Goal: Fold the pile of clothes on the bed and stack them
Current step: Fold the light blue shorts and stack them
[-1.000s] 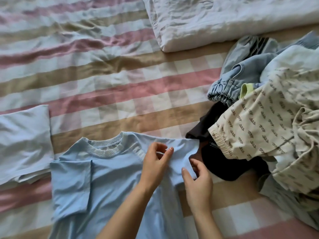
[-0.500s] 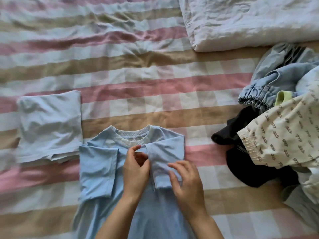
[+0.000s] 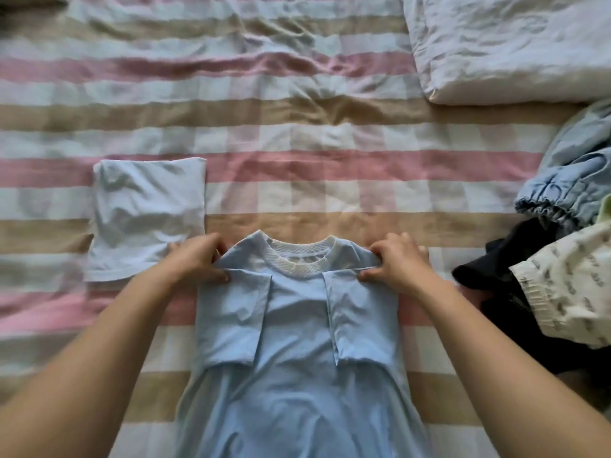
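Blue T-shirt being squared on bed; right sleeve, just tucked, now lying folded inward like left. Shoulders being pinched, one by left hand, other by right hand. Folded garment left of T-shirt, unfolded pile right. Top-to-hem fold likely being prepared.

single head-worn wide-angle view, looks forward and steeply down at the bed, close range, forearms enter from bottom edge

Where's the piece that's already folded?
Head view, left side: folded pale blue garment on the striped bedsheet, beside the left hand and blue T-shirt.
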Demonstrator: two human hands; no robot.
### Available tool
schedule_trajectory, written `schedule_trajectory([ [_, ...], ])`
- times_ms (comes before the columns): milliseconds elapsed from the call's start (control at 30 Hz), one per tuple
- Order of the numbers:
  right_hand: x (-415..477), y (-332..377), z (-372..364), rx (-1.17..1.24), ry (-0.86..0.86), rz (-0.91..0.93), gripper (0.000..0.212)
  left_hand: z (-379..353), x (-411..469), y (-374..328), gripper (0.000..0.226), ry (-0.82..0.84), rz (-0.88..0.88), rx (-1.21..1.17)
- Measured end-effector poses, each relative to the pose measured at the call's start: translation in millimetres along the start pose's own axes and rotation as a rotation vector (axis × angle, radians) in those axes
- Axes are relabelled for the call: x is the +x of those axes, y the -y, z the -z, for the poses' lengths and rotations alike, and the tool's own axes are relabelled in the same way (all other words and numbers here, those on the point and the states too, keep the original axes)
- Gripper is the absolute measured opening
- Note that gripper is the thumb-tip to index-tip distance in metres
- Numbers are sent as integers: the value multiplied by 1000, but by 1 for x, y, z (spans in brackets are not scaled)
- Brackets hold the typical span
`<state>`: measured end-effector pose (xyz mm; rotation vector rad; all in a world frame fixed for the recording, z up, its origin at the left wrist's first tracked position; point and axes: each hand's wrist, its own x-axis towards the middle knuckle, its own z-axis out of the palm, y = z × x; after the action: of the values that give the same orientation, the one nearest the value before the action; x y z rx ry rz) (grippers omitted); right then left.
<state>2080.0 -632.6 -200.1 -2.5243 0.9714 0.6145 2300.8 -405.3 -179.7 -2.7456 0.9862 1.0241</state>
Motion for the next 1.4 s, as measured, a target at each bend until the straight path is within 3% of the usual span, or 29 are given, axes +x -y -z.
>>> schedule_trajectory([
  [100,8,-6,14,13,-13,30,22,10,10,-4,30,-30,-44,76],
  [267,38,-13,39,64,-291,-10,17,17,37,-12,12,-367,-102,-274],
  [400,52,-14,44,150,-191,-46,31,14,49,-16,30,-323,-42,-415],
  [500,43,-17,41,178,-199,-50,9,10,40,-15,17,-381,-80,-377],
  [600,15,-18,41,236,-319,28,36,9,13,-12,5,-442,-163,-472],
  [667,-15,-17,43,240,-452,109,35,7,-15,-7,6,-524,-235,-504],
  [767,-68,-16,35,226,-549,190,20,-2,-63,2,10,-609,-325,-404],
  [867,-124,-15,18,167,-612,250,18,-21,-114,11,13,-652,-433,-310],
  [1067,-217,-24,-46,83,-726,366,55,-91,-201,42,51,-720,-538,-212],
  [1167,-252,-31,-89,48,-721,378,57,-134,-232,52,56,-684,-564,-155],
  [1233,-267,-37,-114,2,-734,389,52,-157,-245,57,54,-666,-552,-99],
  [1333,-283,-43,-145,-85,-729,383,28,-186,-255,60,31,-680,-510,-34],
  [1400,-289,-46,-160,-122,-702,361,24,-198,-258,59,25,-670,-499,-24],
])
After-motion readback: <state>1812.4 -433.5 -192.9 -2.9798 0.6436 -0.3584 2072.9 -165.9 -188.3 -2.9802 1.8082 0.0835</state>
